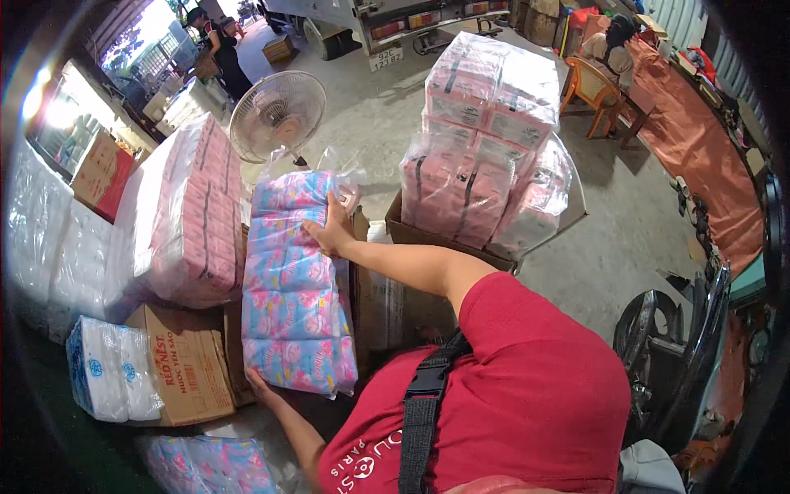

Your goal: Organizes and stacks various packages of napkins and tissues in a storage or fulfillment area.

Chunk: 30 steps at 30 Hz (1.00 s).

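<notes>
A long, clear-wrapped bundle of blue-and-pink printed soft packs (288, 288) is tilted in front of me, between my hands. My right hand (333, 229) grips its right edge near the far end, thumb and fingers spread over the wrap. At the near end, my left hand (262, 389) holds the lower left corner, its fingers partly hidden beneath. Loose clear plastic sticks up from the bundle's far end. A similar blue-and-pink bundle (210, 465) lies low at the bottom left.
Clear-wrapped pink packs (193, 218) are stacked on the left, above an open cardboard box (193, 362) and white rolls (111, 370). Beyond the bundle stands a fan (278, 115). More pink packs (485, 140) fill a carton. A truck (370, 25) and two people are farther off.
</notes>
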Available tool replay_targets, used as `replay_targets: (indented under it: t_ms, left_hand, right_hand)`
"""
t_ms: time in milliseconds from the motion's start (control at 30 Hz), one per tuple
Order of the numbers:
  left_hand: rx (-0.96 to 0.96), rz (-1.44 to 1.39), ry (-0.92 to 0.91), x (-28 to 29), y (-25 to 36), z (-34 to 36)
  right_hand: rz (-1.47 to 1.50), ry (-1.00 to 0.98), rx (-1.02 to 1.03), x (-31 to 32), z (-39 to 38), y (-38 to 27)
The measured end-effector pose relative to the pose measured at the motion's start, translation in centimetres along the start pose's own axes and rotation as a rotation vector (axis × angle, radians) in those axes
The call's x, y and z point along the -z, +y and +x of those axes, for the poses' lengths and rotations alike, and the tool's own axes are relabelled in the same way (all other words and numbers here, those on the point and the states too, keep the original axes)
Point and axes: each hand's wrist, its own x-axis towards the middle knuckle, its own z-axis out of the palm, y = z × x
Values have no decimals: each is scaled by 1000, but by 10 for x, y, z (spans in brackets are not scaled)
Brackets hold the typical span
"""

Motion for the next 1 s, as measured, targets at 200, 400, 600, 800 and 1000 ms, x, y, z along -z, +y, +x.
replay_targets:
  t_ms: [200, 400, 600, 800, 1000]
  left_hand:
    - [290, -410, -70, -46, 46, -34]
    - [286, -491, -93, -51, 61, -63]
    - [76, -635, -86, -60, 32, -76]
    - [-54, -302, 53, -50, 18, -39]
    - [-100, -196, 69, -49, 53, -36]
  right_hand:
    - [34, 40, 20, -12, 4, 14]
    - [1002, -461, -321, 17, 2, -7]
    - [14, -193, 203, 41, -40, 12]
    - [-311, -483, 888, 56, -96, -10]
    - [-324, -452, 812, 40, -101, -14]
